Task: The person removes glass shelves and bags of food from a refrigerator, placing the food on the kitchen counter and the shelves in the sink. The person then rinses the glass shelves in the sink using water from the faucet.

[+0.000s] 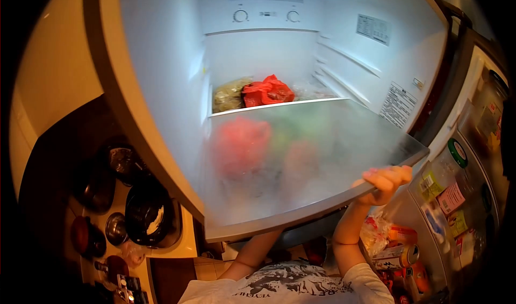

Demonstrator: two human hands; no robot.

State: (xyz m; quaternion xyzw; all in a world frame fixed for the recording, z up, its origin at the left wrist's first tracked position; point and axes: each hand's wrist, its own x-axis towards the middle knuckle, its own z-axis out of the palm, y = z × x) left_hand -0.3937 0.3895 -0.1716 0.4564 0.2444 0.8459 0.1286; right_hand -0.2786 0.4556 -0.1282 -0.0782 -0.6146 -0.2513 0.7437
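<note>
A fogged glass shelf is tilted inside the open fridge, its front edge toward me. My right hand has its fingers wrapped over the shelf's front right edge. My left forearm reaches up beneath the shelf, and a blurred hand shape, my left hand, shows faintly through the glass; its fingers cannot be made out. Blurred red and green shapes are visible through the shelf. Behind it lie a red plastic bag and a yellowish bag.
The open fridge door on the right holds a green-lidded jar, packets and cans. On the left, a counter bears a black pot and bowls. Two dials sit on the fridge's back panel.
</note>
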